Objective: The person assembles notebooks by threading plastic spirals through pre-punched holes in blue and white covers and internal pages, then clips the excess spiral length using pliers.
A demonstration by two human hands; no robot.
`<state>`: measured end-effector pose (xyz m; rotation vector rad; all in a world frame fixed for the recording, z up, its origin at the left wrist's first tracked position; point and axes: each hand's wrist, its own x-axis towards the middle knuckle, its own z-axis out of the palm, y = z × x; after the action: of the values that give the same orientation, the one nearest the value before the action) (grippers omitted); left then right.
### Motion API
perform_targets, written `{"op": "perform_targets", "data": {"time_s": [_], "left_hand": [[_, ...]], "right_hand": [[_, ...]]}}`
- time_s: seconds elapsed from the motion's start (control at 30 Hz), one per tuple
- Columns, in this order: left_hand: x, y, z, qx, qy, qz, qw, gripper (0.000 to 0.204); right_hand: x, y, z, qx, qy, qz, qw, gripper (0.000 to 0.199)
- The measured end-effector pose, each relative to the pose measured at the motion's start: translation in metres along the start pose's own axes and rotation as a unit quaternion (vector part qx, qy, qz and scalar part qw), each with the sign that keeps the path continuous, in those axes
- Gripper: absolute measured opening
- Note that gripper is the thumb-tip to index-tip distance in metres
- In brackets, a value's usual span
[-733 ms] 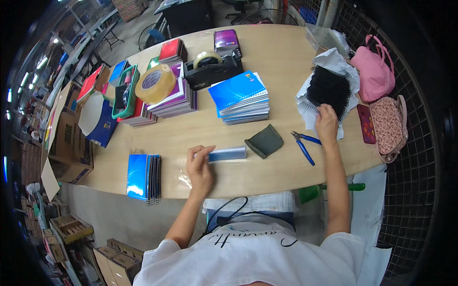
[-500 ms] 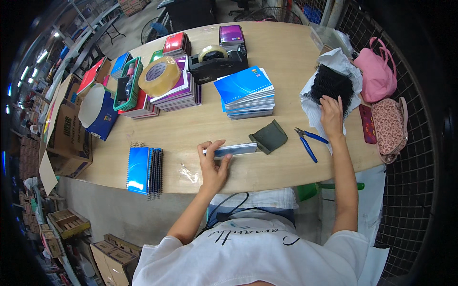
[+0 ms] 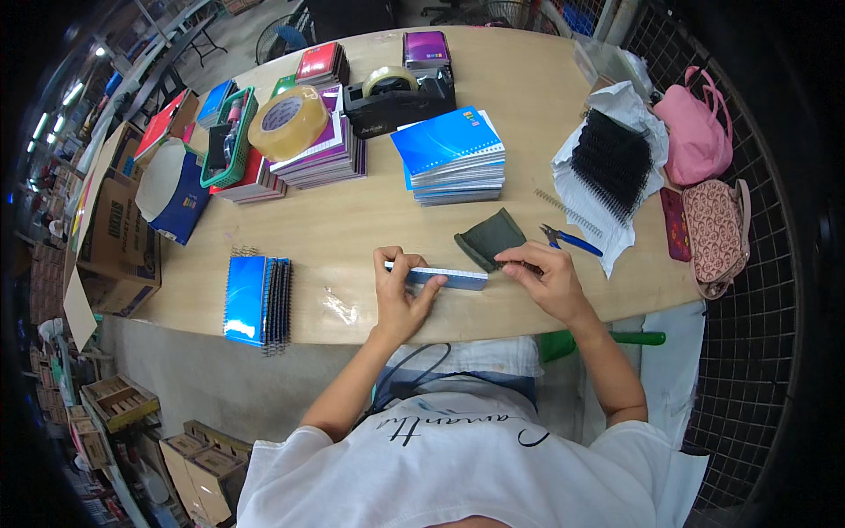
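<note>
My left hand (image 3: 403, 295) is closed around a small blue-covered notebook (image 3: 462, 279), held on edge with its white page edges upward. Close to the notebook's right end, my right hand (image 3: 547, 280) is pinched on what looks like a black spiral coil, mostly hidden by the fingers. A dark green pad (image 3: 491, 240) lies just beyond the hands. Blue-handled cutting pliers (image 3: 572, 240) rest past my right hand. One loose spiral coil (image 3: 568, 212) lies beside a heap of black coils (image 3: 612, 165) on crumpled white paper (image 3: 564, 165).
Coil-bound blue notebooks (image 3: 246, 299) stand at the left. Beyond are a blue notebook stack (image 3: 455, 163), a tape dispenser (image 3: 396, 110), a large tape roll (image 3: 287, 122) and a green basket (image 3: 232, 141). A pink bag (image 3: 695, 136) and patterned pouch (image 3: 715, 233) edge the right side.
My right hand has moved from the coil heap back toward the notebook, now pinched. A loose coil shows beside the paper. The left hand has tilted the notebook slightly.
</note>
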<state>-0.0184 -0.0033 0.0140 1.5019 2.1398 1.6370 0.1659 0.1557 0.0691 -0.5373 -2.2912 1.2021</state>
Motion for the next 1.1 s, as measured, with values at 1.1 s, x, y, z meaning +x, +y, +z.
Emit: {"op": "perform_targets", "data": {"time_s": [1.1], "left_hand": [[-0.009,-0.004,0.006,0.011,0.022,0.008,1.000,0.035]], "right_hand": [[0.004,-0.014,0.020,-0.231,-0.065,-0.148,0.959,0.019]]}}
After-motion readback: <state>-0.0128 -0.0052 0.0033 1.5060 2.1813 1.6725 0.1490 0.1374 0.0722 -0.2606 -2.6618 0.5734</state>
